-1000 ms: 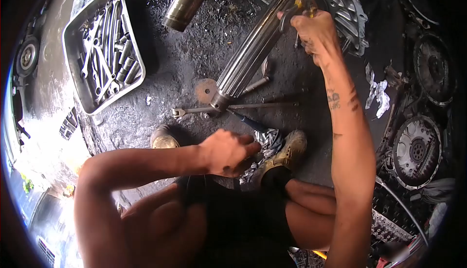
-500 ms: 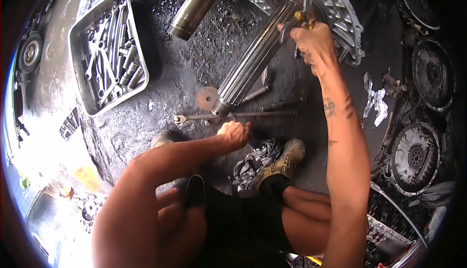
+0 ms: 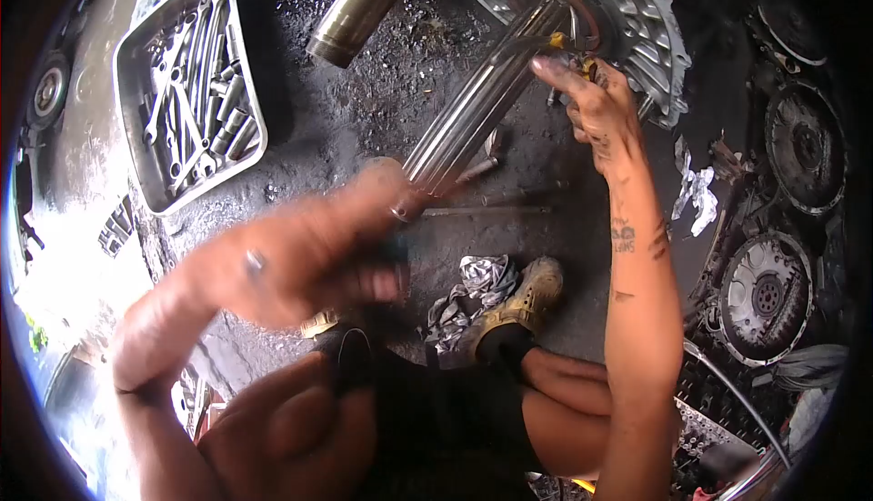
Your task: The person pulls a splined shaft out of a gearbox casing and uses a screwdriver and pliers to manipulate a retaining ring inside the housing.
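My left hand (image 3: 282, 260) is smeared by motion in front of the shaft's lower end; its grip and anything in it cannot be made out. My right hand (image 3: 600, 110) is closed around a pliers-like tool (image 3: 558, 40) with yellow parts and a curved dark handle, its index finger stretched along it. The tool's tip is beside the base of the long splined metal shaft (image 3: 477, 105). This shaft slants out of the round opening in a ribbed metal housing (image 3: 650, 37). Where the tip touches is too small to see.
At left, a metal tray (image 3: 125, 128) holds wrenches and sockets. Another thick shaft (image 3: 355, 19) lies at the top. A long bar (image 3: 491, 211) and a crumpled rag (image 3: 450, 315) lie near my feet. Round plates, one a toothed disc (image 3: 768, 296), line the right side.
My left hand has swung left and up toward the camera from below the shaft's end. My right hand has dropped slightly, its index finger now extended. The view has shifted a little.
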Action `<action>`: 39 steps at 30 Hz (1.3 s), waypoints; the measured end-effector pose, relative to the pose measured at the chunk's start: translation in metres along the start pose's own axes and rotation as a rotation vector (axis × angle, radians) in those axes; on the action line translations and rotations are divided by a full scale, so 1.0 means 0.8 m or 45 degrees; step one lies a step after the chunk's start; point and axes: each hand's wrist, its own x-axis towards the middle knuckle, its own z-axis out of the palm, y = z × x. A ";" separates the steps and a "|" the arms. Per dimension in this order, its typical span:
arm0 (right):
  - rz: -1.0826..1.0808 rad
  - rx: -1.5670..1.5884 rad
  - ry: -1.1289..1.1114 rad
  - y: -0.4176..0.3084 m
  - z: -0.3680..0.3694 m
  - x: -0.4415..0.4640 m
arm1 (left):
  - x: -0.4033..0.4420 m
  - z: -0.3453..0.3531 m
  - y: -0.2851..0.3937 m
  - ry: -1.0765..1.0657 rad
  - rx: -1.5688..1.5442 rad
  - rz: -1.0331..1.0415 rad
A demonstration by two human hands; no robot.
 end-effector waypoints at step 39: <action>0.221 0.538 0.209 0.003 0.021 0.003 | 0.211 0.014 -0.079 0.667 -0.910 -0.426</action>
